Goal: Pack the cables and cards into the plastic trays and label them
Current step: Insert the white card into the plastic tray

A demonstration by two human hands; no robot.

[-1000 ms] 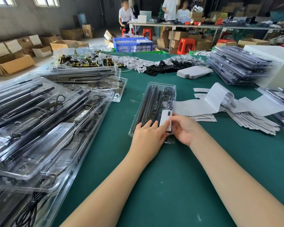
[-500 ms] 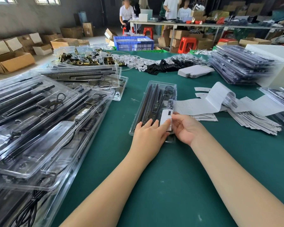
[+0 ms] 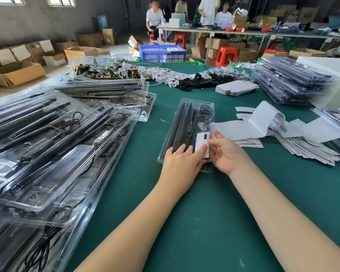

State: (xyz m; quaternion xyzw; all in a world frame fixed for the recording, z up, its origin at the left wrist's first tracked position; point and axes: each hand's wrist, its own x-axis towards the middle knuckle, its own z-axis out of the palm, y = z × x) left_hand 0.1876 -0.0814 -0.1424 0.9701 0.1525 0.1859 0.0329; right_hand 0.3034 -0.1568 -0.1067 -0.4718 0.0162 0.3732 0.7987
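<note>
Left hand flat on clear tray, right hand relaxed beside label, green table, cardboard boxes on warehouse floor

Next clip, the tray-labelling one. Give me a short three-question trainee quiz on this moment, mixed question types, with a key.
1. True or false: the white label lies on the near end of the clear tray in the middle of the green table.
2. Multiple choice: the left hand is (a) lifting the tray, (b) resting with straight fingers on the tray and label, (c) holding a cable.
3. Fill in: the strip of barcode labels lies to the ____ of the tray.

Key: 1 true; 2 b; 3 right. The right hand touches the label at the tray's right edge.
</note>
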